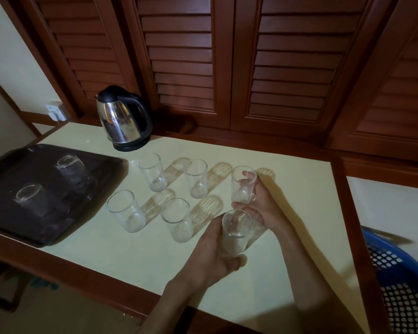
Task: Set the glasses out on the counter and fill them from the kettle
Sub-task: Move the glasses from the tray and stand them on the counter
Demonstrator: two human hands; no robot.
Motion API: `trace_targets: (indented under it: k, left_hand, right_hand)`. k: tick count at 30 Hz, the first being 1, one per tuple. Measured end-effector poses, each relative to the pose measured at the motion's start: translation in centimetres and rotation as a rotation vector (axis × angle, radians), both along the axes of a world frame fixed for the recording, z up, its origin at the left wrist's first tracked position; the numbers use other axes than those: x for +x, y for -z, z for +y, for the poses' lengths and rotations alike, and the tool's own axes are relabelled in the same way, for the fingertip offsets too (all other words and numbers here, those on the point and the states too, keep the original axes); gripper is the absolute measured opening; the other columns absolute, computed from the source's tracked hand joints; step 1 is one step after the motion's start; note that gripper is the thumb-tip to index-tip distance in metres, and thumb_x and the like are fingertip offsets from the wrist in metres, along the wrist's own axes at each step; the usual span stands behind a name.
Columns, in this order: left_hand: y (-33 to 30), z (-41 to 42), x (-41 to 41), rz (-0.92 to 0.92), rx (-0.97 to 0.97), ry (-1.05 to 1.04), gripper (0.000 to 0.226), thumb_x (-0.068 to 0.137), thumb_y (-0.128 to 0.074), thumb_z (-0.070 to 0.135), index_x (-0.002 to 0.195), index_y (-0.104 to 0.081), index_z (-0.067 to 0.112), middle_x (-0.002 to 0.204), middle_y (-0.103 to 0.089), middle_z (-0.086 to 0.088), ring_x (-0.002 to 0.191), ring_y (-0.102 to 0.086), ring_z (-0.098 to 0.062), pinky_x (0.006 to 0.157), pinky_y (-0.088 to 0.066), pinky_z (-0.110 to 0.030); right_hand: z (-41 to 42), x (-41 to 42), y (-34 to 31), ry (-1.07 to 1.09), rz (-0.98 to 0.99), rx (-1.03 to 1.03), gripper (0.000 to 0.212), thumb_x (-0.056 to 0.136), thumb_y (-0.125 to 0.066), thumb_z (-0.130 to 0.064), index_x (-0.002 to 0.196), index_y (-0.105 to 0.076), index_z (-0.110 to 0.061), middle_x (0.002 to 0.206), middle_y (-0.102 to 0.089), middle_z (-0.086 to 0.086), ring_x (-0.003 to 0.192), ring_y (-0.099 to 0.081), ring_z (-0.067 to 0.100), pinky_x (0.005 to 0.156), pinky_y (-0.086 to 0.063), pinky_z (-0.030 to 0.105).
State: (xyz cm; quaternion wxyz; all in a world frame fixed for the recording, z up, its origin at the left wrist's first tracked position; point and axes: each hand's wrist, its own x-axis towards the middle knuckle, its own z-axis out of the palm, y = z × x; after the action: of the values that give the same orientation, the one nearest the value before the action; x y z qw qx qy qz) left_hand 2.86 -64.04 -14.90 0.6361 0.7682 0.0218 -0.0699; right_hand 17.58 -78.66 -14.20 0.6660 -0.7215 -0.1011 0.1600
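1. A pale cream worktop with a brown wooden edge (135,259) is seen in front of dark brown slatted cupboard doors (227,56).
2. A shiny steel kettle with a black lid and handle (122,119) is stood on its black base near the back edge of the worktop, towards the left.
3. A dark brown flat tray (7,210) is laid at the left end of the worktop. Two clear glasses (69,168) are left on it.
4. Four clear empty glasses (152,172) are stood upright in two rows in the middle of the worktop, just right of the tray.
5. A fifth clear glass (243,184) is gripped by the right hand (258,203), with the fingers wrapped round it, at the right end of the back row.
6. A sixth clear glass (237,231) is gripped by the left hand (215,251), with the fingers curled round it, at the right end of the front row.
7. A blue plastic chair with holes (401,280) is seen past the right edge of the worktop.
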Motion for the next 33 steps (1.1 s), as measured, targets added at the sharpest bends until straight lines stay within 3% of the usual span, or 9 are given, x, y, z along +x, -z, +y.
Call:
trace_targets:
  k: [2, 4, 6, 11, 21, 26, 28, 32, 33]
  left_hand:
    - [-1.7, -0.3, -0.2, -0.066, 0.120, 0.005, 0.087, 0.065, -0.091, 0.035, 0.139, -0.046, 0.040, 0.135, -0.059, 0.015, 0.125, -0.061, -0.016, 0.101, -0.055, -0.040]
    - [-2.1, -0.2, -0.6, -0.171, 0.230, 0.007, 0.090, 0.067, -0.089, 0.021, 0.140, -0.039, 0.035, 0.128, -0.057, 0.021, 0.118, -0.062, -0.011, 0.093, -0.056, -0.029]
    - [-3.6, -0.3, -1.0, -0.199, 0.200, -0.004, 0.091, 0.068, -0.088, 0.016, 0.141, -0.037, 0.031, 0.129, -0.058, 0.021, 0.123, -0.059, -0.007, 0.100, -0.050, -0.024]
    - [-10.2, 0.3, -1.9, -0.319, 0.158, -0.056, 0.086, 0.071, -0.087, 0.036, 0.144, -0.042, 0.034, 0.144, -0.050, 0.028, 0.140, -0.045, 0.003, 0.114, -0.036, -0.017]
    - [-16.3, 7.3, -0.1, -0.528, 0.427, -0.299, 0.057, 0.077, -0.076, 0.049, 0.128, -0.060, 0.031, 0.130, -0.062, 0.019, 0.125, -0.057, -0.002, 0.105, -0.047, -0.024]
    - [-17.8, 14.2, -1.0, -0.540, 0.551, -0.398, 0.045, 0.081, -0.073, 0.054, 0.120, -0.063, 0.033, 0.124, -0.063, 0.015, 0.119, -0.059, -0.003, 0.101, -0.053, -0.037]
    - [-18.1, 17.3, -1.4, -0.511, 0.551, -0.448, 0.048, 0.081, -0.074, 0.057, 0.122, -0.062, 0.035, 0.123, -0.065, 0.011, 0.114, -0.062, -0.007, 0.096, -0.057, -0.042]
    - [-18.5, 22.7, -1.9, -0.444, 0.568, -0.506, 0.045, 0.082, -0.076, 0.050, 0.121, -0.062, 0.032, 0.115, -0.066, 0.007, 0.100, -0.059, 0.012, 0.086, -0.049, -0.008]
    - [-18.5, 24.0, -2.0, -0.440, 0.590, -0.521, 0.044, 0.083, -0.075, 0.050, 0.120, -0.062, 0.031, 0.113, -0.065, 0.008, 0.100, -0.058, 0.013, 0.084, -0.047, -0.007]
  right_hand:
    - [-0.9, -0.3, -0.5, -0.061, -0.061, -0.074, 0.098, 0.073, -0.089, -0.004, 0.146, -0.033, -0.037, 0.145, -0.047, 0.000, 0.137, -0.044, 0.024, 0.111, -0.045, 0.048]
    - [-1.7, -0.8, -1.4, -0.063, -0.056, -0.026, 0.103, 0.070, -0.092, -0.014, 0.149, -0.033, -0.045, 0.154, -0.042, -0.003, 0.147, -0.032, 0.017, 0.115, -0.041, 0.043]
    - [-2.5, -1.4, -2.8, -0.056, -0.088, 0.035, 0.102, 0.068, -0.090, -0.025, 0.150, -0.033, -0.047, 0.159, -0.039, -0.005, 0.151, -0.028, 0.009, 0.120, -0.031, 0.037]
    - [-3.0, -2.4, -8.3, 0.009, -0.280, -0.001, 0.084, 0.078, -0.076, -0.039, 0.152, -0.036, -0.046, 0.158, -0.042, -0.017, 0.148, -0.029, -0.001, 0.123, -0.016, 0.039]
    - [3.9, -4.4, -14.3, 0.014, -0.517, -0.207, 0.075, 0.081, -0.074, -0.048, 0.148, -0.041, -0.042, 0.149, -0.047, -0.022, 0.144, -0.035, 0.004, 0.115, -0.029, 0.035]
    - [9.9, -5.1, -15.8, 0.003, -0.535, -0.245, 0.067, 0.085, -0.077, -0.041, 0.144, -0.046, -0.039, 0.142, -0.053, -0.017, 0.135, -0.044, 0.003, 0.098, -0.034, 0.012]
    - [13.0, -5.7, -16.2, -0.030, -0.545, -0.261, 0.065, 0.084, -0.076, -0.045, 0.142, -0.047, -0.041, 0.139, -0.055, -0.017, 0.134, -0.045, 0.004, 0.101, -0.036, 0.020]
    - [20.3, -7.1, -16.6, -0.119, -0.552, -0.278, 0.059, 0.088, -0.073, -0.045, 0.140, -0.047, -0.039, 0.139, -0.053, -0.012, 0.132, -0.045, 0.004, 0.099, -0.037, 0.019]
    - [22.1, -7.3, -16.6, -0.130, -0.561, -0.290, 0.058, 0.088, -0.072, -0.046, 0.140, -0.046, -0.039, 0.140, -0.052, -0.010, 0.132, -0.045, 0.007, 0.100, -0.040, 0.023]
